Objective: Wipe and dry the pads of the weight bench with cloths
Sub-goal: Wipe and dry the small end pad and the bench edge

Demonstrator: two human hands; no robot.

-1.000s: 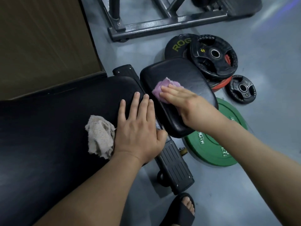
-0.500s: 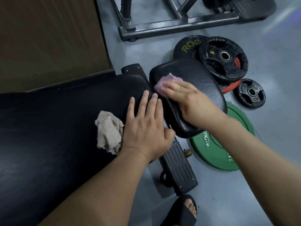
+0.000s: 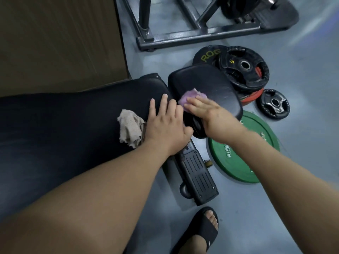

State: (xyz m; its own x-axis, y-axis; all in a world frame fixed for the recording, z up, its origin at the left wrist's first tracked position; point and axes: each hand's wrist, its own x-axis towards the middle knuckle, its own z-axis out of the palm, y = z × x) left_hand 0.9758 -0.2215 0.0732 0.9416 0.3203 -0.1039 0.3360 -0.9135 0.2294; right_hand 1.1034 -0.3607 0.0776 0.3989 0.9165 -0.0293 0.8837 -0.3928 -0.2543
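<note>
Pressure seems to be the point of how the right hand [image 3: 207, 110] lies. It is laid flat over the purple cloth [image 3: 190, 97] at the centre of the frame, holding it against the left part of the small pad [image 3: 211, 83], so the cloth can rub the vinyl rather than skate over it. Its grip is wide open, with the fingers straight and close together on top of the cloth and nothing pinched. Part of the cloth shows beyond the fingertips.

The left hand [image 3: 168, 125] rests palm down on the end of the long pad [image 3: 73, 125], just left of centre, probably as a brace for the person leaning over. That grip is also spread flat, fingers straight and slightly apart, and it holds nothing. The beige cloth [image 3: 131, 128] lies crumpled on the long pad against the outer edge of that hand. I judge it is parked within reach for the drying pass. Whether any of it is tucked under the palm I cannot tell.

To the right of the pads, a green plate [image 3: 256, 149] and black plates [image 3: 244, 68] lie on the floor [image 3: 302, 208], out of the wiping path. A sandalled foot [image 3: 203, 230] stands at the lower centre.
</note>
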